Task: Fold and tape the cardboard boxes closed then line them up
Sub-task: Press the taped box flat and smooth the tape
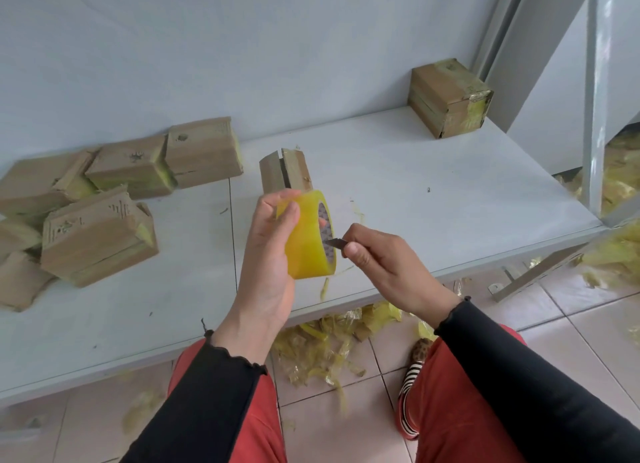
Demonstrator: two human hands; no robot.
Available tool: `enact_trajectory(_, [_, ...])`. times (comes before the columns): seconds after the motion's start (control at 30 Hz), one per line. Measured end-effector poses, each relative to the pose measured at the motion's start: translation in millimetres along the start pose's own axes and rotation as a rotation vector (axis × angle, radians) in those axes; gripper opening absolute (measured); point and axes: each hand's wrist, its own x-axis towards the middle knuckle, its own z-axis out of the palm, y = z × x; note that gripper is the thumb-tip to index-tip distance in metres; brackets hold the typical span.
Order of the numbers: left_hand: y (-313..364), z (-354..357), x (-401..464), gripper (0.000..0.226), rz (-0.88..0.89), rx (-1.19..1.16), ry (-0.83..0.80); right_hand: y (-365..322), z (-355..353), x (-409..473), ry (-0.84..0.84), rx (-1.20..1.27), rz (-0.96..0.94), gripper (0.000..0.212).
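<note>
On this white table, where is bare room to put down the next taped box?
Free: the table stretch between the open box behind the tape roll and the taped box at far right. Also the near left edge. Crowded: the far left, where the box pile lies.

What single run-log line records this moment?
left hand: grips tape roll | right hand: pinches blade at roll | box: untaped
</note>
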Motion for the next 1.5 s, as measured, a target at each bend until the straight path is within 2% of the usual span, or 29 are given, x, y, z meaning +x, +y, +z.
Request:
enact_trajectory(0.17, [0.3,5.2,-3.2,0.019,-0.053,-0.130,0.013,-9.6,0.6,3.4,0.024,-0.098,-0.090,0.039])
enact_trajectory(0.37, [-1.5,7.8,-6.3,0.024,-0.081,-0.171,0.025,-13.3,-0.4,-1.3,0.013,-0.227,-0.158,0.041])
enact_trajectory(0.47, [-1.3,5.5,-8.3,0.018,-0.123,-0.260,0.002,-9.1,-1.5,-4.0,0.021,0.019,-0.035,0.029])
enact_trajectory(0.53, [-1.4,3.4,-9.1,0.018,-0.120,-0.259,0.014,-8.0,-7.1,-7.1,0.093,0.238,0.058,0.032])
enact_trajectory(0.6, [-1.0,2.9,-9.2,0.019,-0.112,-0.232,0.011,-11.1,-11.2,-10.1,0.073,0.284,0.048,0.039])
enact_trajectory(0.67, [-1.0,5.4,-10.5,0.022,-0.122,-0.218,-0.019,-14.8,-6.0,-10.2,-0.032,0.072,-0.051,0.056])
enact_trajectory(0.7, [-1.3,7.1,-10.9,0.022,-0.124,-0.206,-0.029,-14.0,-1.0,-9.8,-0.072,-0.070,-0.109,0.057])
enact_trajectory(0.83, [-0.5,0.7,-2.8,0.013,-0.104,-0.041,0.007,-3.0,7.7,-9.4,-0.070,-0.526,-0.283,0.027])
enact_trajectory(0.93, [5.3,-16.0,10.1,0.008,-0.047,0.180,0.034,-2.3,8.0,-13.6,-0.119,-0.580,-0.282,0.031])
enact_trajectory(1.03, [10.6,-25.5,20.1,0.005,-0.028,0.283,-0.011,-13.1,9.0,-15.2,-0.122,-0.427,-0.263,0.028])
enact_trajectory(1.13, [14.9,-28.2,26.0,0.014,-0.030,0.277,-0.041,-37.4,7.4,-16.8,-0.105,-0.183,-0.240,0.021])
enact_trajectory(1.23, [16.2,-26.1,28.4,0.015,-0.047,0.250,-0.064,-51.8,9.0,-19.6,-0.098,-0.201,-0.203,0.040])
enact_trajectory(1.3, [14.9,-25.2,30.9,0.017,-0.021,0.286,-0.058,-53.7,12.6,-25.2,-0.150,-0.151,-0.099,0.055])
enact_trajectory(1.43, [27.0,-28.0,60.0,0.017,0.051,0.277,0.132,-52.9,24.2,-39.7,-0.172,0.317,0.254,0.041])
enact_trajectory(1.5, [36.0,-31.8,86.2,0.014,0.070,0.287,0.145,-52.4,30.2,-44.9,-0.149,0.384,0.319,0.047])
